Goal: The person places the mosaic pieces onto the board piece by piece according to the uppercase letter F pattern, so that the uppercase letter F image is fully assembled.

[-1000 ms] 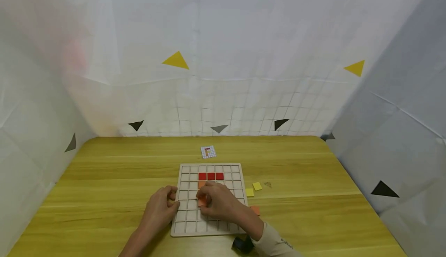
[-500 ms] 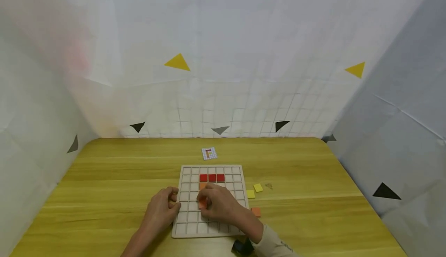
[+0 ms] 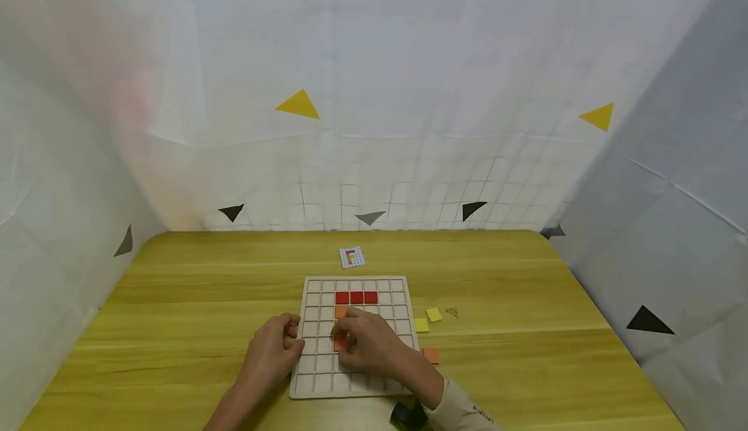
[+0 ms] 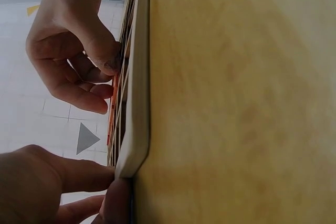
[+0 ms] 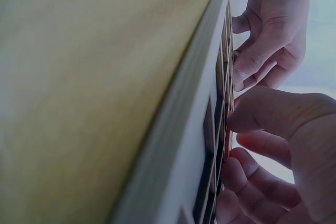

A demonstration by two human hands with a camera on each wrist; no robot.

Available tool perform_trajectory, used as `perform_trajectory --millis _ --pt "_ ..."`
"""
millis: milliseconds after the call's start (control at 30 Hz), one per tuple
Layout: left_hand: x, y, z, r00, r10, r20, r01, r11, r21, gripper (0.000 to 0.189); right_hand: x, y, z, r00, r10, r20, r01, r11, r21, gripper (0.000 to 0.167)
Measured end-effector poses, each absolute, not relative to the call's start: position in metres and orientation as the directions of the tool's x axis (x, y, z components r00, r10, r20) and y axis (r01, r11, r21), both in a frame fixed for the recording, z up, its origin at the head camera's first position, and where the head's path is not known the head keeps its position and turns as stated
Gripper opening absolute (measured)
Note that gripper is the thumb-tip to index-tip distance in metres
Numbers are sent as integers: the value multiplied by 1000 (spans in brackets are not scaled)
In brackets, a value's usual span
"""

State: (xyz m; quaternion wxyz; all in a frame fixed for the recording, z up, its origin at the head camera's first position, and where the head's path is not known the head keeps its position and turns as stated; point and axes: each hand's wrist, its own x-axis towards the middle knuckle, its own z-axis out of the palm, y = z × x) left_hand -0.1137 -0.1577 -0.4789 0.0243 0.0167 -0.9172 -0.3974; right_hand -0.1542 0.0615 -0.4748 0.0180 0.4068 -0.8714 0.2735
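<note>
A pale wooden grid board (image 3: pixel 304 379) lies on the table. At its left edge my left hand (image 3: pixel 269 346) grips the rim between thumb and curled fingers; the left wrist view shows these fingertips (image 4: pixel 113 174) at the board's edge. Over the board's middle, my right hand (image 3: pixel 374 343) pinches an orange tile (image 3: pixel 341 343) between thumb and fingers, down at a cell in the third column. Several fingers hide part of that column. Three red tiles (image 3: pixel 356 297) sit in a row higher up, with an orange tile (image 3: pixel 341 312) below the leftmost one.
Two yellow tiles (image 3: pixel 434 315) and an orange tile (image 3: pixel 430 356) lie right of the board. Behind it is a small pattern card (image 3: pixel 352 257). A black object (image 3: pixel 407 415) is near the right sleeve. White sheets (image 3: pixel 374 61) surround the table (image 3: pixel 175 320).
The head view has shifted slightly. Both hands stay in nearly the same places, with the right fingers still at the orange tile.
</note>
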Motion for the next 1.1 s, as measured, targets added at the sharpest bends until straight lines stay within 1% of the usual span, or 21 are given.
perform_trajectory --millis 167,367,633,933,1100 --pt "-113 -157 -478 -998 -50 27 -15 684 729 35 -153 63 -471 -665 -702 257 -724 520 -454 26" --pt "-113 -158 -478 -998 -56 14 -28 680 733 37 -152 72 -465 -654 -691 307 -742 507 -439 25" --pt "-113 -159 -478 -998 -52 25 -17 680 733 36 -151 96 -460 -683 -655 324 -713 499 -493 25" --pt "-112 -159 -476 -998 -55 5 -33 672 740 36 -149 119 -458 -728 -621 289 -668 551 -500 25" --pt "-112 -158 -476 -999 -49 3 -31 669 743 36 -147 134 -458 -744 -600 296 -653 557 -513 25"
